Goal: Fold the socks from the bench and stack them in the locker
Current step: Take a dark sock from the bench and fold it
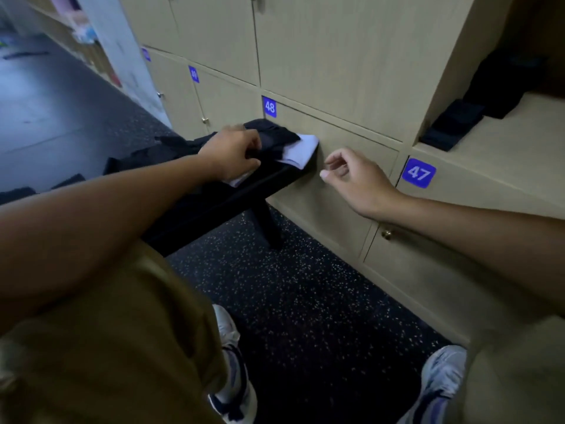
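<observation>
Gripping a dark sock (276,139), the left hand (232,153) sits on the sock pile (183,148) at the counter's (232,197) end nearest door 48 (269,107); its fingers curl round dark fabric, thumb underneath.

Right hand (351,175): in the air just beside the counter's end, in front of the door numbered 48, touching nothing. Fingers loosely curled, thumb near the forefinger, nothing held.

Counter: black, 1 leg (269,224) visible, running from the person's lap toward door 48. On it, a heap of dark socks; exact count cannot be told, the pile is too dark and bunched. 1 pale sock or cloth (301,153) lies under the dark sock at the end closest to door 48, a second pale edge (237,180) shows below the left wrist.

Open locker (504,139): up and to the right of door 48, directly above the plate 47 (419,173). Inside, 1 low stack of folded dark socks (452,123) near the front edge; behind it, 1 larger dark bundle (501,84), contents unclear.

Number plates readable: 2 (48, 47). 2 more blue plates left of door 48, blurred.

Floor (305,286): dark, speckled. 2 pale trainers, left (232,362) and right (440,381), below the counter. Tan trousers (122,332) in the foreground.
</observation>
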### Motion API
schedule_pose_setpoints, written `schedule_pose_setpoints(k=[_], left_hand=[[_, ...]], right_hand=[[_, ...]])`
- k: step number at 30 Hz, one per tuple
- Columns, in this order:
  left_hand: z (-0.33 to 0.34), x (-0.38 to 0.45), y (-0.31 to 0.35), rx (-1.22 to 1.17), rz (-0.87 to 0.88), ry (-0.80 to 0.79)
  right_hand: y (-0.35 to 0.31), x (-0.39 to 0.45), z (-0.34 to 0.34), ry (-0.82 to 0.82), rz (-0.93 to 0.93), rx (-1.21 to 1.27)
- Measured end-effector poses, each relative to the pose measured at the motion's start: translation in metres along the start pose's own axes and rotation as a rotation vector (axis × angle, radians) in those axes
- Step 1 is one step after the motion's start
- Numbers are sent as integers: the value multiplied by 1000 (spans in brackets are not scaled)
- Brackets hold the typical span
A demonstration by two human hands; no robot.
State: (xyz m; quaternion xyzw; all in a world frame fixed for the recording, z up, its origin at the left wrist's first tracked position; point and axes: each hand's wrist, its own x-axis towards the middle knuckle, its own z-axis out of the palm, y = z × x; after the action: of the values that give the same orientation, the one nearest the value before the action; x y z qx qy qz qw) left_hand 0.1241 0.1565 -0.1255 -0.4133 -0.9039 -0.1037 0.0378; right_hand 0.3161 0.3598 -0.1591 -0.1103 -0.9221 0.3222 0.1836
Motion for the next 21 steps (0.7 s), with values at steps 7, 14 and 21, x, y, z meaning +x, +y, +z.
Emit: schedule_pose_setpoints(k=[7, 14, 21], left_hand=[[9, 3, -26, 200, -191, -121], [8, 19, -30, 80, -265, -29], [-2, 22, -37, 77, -321, -2]], right_hand=[[12, 2, 18, -207, -24, -93], [14, 9, 24, -280, -13, -92], [9, 10, 28, -313, -12, -91]])
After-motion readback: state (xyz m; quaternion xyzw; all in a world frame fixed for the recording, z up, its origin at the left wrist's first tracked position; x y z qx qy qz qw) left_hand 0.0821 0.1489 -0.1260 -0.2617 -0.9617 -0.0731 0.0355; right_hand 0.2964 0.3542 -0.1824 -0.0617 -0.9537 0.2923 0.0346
